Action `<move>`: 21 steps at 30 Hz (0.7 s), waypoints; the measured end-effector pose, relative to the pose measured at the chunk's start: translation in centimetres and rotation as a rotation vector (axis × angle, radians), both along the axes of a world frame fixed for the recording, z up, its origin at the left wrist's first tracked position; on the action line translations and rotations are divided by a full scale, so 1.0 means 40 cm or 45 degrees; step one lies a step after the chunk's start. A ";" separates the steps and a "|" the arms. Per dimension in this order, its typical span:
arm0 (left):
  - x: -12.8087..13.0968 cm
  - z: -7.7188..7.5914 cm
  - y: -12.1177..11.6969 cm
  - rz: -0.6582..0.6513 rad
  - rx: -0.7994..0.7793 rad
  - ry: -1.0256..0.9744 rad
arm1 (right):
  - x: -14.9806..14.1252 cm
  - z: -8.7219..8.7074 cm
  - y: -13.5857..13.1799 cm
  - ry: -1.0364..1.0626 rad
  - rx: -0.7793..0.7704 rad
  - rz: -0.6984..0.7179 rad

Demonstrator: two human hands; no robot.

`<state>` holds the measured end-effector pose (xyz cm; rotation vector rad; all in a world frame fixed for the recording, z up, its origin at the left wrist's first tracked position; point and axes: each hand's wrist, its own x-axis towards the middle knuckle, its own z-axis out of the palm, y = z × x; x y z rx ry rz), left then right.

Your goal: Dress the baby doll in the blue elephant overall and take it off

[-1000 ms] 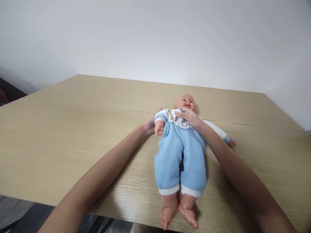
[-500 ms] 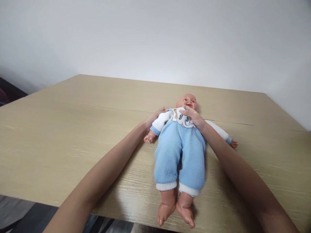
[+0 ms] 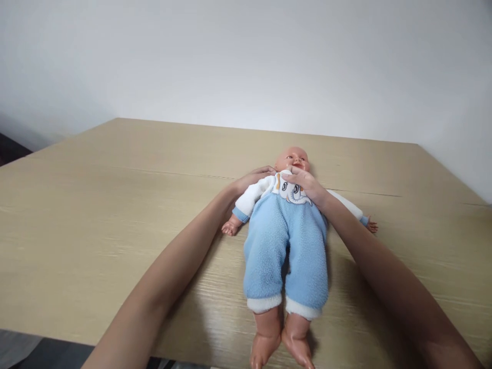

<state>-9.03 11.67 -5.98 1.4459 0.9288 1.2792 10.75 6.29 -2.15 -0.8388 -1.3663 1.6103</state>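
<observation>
A baby doll [image 3: 286, 241] lies on its back on the wooden table, head toward the far side and feet toward me. Its fleece suit is light blue with white sleeves and an elephant face on the chest. My left hand [image 3: 258, 177] is at the doll's shoulder beside the neck, fingers bent over the collar and partly hidden. Across the upper chest, my right hand [image 3: 305, 183] holds the collar just below the chin, thumb and fingers closed on the cloth. Both doll arms are spread out sideways.
The pale wood table [image 3: 96, 230] has a seam running across it behind the doll. A white wall [image 3: 246, 61] stands beyond the far edge. Dark shapes and grey floor show below the near left edge.
My left hand has slid from the doll's upper arm inward to the neck. The doll's arm on that side has swung slightly outward. My right hand stays at the collar.
</observation>
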 end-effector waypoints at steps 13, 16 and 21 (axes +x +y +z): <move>-0.199 0.104 -0.029 -0.533 -0.207 0.948 | 0.080 0.053 -0.009 -1.064 0.364 -0.121; -0.198 0.142 -0.046 -0.528 -0.318 1.494 | 0.074 0.037 -0.011 -1.119 0.355 -0.161; -0.175 0.190 -0.074 -0.617 -0.398 1.856 | 0.075 0.026 -0.009 -1.206 0.388 -0.190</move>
